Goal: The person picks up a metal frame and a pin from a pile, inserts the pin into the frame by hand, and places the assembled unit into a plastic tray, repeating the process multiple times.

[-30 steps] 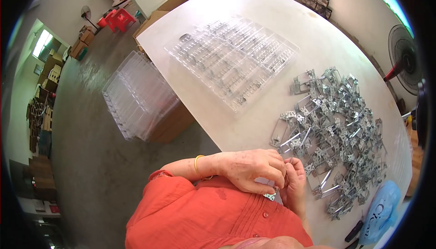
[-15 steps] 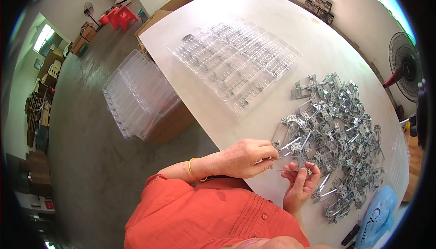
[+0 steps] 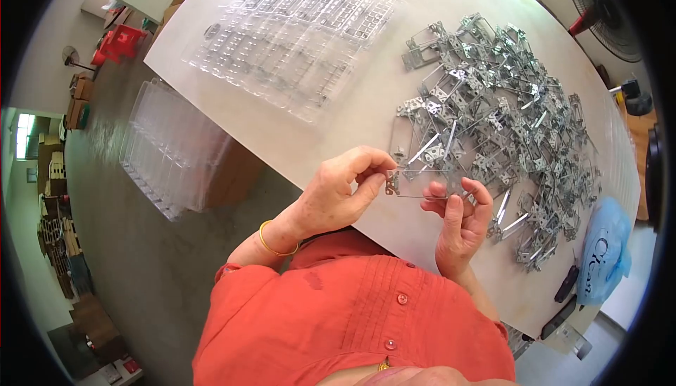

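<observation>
My left hand (image 3: 345, 189), with a gold bangle at its wrist, pinches the left end plate of a metal wire bracket (image 3: 422, 197). The bracket has small punched plates joined by thin rods. Its other end lies between the thumb and fingers of my right hand (image 3: 463, 224), so both hands hold it level above the near table edge. Just beyond and to the right spreads a big heap of similar metal brackets (image 3: 493, 111), tangled together. Part of the held bracket's right end is hard to tell from the heap behind it.
Clear plastic trays (image 3: 296, 41) lie at the far left of the white table (image 3: 338, 133). More clear trays (image 3: 172, 147) are stacked over a cardboard box beside it. A blue plastic bag (image 3: 604, 249) and a dark-handled tool (image 3: 566, 284) sit at the right.
The view has tilted down and shifted. The bracket, mostly hidden by my fingers before, now shows stretched between both hands, with its left plate and rods visible.
</observation>
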The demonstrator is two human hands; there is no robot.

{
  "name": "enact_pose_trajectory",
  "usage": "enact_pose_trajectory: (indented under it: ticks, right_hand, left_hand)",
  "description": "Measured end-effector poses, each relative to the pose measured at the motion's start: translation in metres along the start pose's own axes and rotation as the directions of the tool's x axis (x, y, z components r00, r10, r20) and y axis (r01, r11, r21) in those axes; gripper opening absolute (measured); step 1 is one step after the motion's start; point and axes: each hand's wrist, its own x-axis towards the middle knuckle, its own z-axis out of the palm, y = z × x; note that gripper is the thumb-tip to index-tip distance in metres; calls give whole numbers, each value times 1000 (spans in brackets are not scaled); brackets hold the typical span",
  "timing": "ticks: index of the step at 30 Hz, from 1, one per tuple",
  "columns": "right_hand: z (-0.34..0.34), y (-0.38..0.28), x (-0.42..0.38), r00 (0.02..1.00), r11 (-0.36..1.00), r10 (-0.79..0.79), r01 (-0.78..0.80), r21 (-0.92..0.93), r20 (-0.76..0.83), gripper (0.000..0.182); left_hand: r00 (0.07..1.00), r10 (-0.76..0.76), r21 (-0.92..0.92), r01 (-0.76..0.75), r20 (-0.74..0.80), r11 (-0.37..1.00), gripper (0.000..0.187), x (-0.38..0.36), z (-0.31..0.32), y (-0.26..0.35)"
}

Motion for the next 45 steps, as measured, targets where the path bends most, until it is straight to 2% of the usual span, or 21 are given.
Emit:
enact_pose_trajectory:
  ticks: [3, 7, 9, 15, 19, 22, 25, 27, 28, 30, 34, 36, 40, 43, 45]
  right_hand:
    - [-1, 0, 1, 1000, 1000, -3, 3, -27, 9, 31]
    - [-2, 1, 1, 1000, 999, 3, -2, -35, 18, 31]
    - [-1, 2, 2, 999, 1000, -13, 13, 3, 38, 31]
    - [-1, 1, 2, 999, 999, 36, -37, 32, 31, 30]
    - [-1, 0, 2, 999, 999, 34, -35, 31, 28, 31]
    - [-2, -3, 4, 999, 999, 38, -38, 21, 25, 29]
    - [-6, -2, 4, 990, 987, 131, -135, 93, 47, 26]
    - [-6, -5, 4, 950, 929, 303, -312, 199, 71, 24]
    - [-6, -6, 5, 949, 928, 307, -315, 200, 69, 24]
    - [-6, -7, 7, 906, 865, 401, -423, 268, 135, 23]
    - [-8, -6, 9, 866, 817, 456, -499, 287, 207, 23]
    - [-8, -6, 8, 862, 819, 449, -502, 279, 233, 23]
    - [-9, -7, 8, 861, 828, 445, -500, 254, 247, 24]
    - [-7, -8, 8, 853, 823, 444, -509, 252, 274, 24]
    - [-2, -9, 7, 895, 858, 409, -444, 258, 181, 24]
  left_hand:
    - [997, -73, -28, 73, -11, 997, 20, -2, 0, -2]
    - [997, -62, -33, 64, 53, 997, 22, 0, 2, 7]
    - [990, -132, 1, 132, 41, 991, 25, -1, 4, 6]
    - [997, -37, 66, 33, 67, 997, 30, -1, 4, 3]
    - [995, -74, 86, 67, 74, 994, 28, 0, 0, 8]
    - [999, -3, 114, -3, 50, 993, 26, 0, -1, 8]
    - [995, 82, 113, -88, 54, 990, 23, 2, -4, 6]
    - [984, 163, 105, -170, 71, 980, 21, 6, -3, 7]
    - [984, 160, 104, -167, 73, 980, 21, 7, -2, 7]
    - [979, 182, 82, -189, 86, 979, 20, 12, 2, 8]
    - [961, 240, 110, -256, 140, 960, 22, 23, 12, 9]
    - [921, 340, 166, -371, 190, 914, 21, 26, 16, 6]
    - [915, 298, 126, -341, 274, 932, 17, 25, 17, 3]
    - [931, 279, 139, -316, 234, 938, 13, 23, 18, 3]
    - [968, 209, 188, -233, 138, 954, 10, 22, 17, 2]
